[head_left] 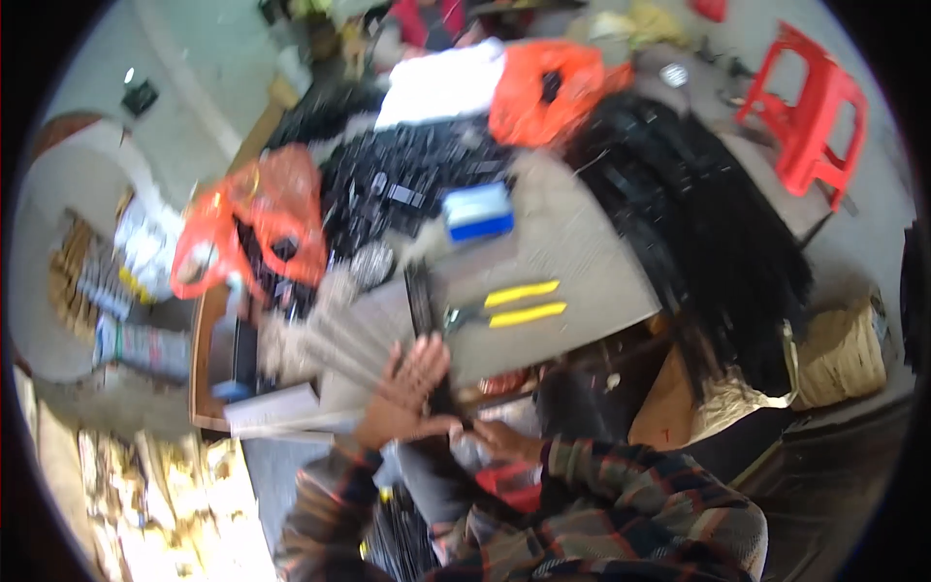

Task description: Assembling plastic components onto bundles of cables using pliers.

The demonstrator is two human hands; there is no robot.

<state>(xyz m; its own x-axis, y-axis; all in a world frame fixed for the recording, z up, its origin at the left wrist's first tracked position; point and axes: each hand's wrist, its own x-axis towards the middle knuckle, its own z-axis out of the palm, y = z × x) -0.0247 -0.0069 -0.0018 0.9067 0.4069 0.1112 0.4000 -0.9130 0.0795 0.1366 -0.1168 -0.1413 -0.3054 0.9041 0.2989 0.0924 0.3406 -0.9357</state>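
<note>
A narrow bundle of black strips (421, 299) lies on the near part of the table, its lower end running beside my left hand. My left hand (402, 383) has its fingers stretched out over the table edge by the bundle, thumb pointing toward my right hand. Over my lap, my right hand (504, 441) almost meets that thumb; blur hides its fingertips and anything between them. Pliers with yellow handles (524, 303) rest just right of the bundle, jaws toward it. Farther back sits a blue box with a pale top (478, 213).
Small black pieces (417, 170) are heaped across the table's far half, between orange plastic bags (281, 209). Long black strips (703, 233) drape over the right side. A red stool (810, 116) stands beyond them. Another person (427, 24) is at the far side.
</note>
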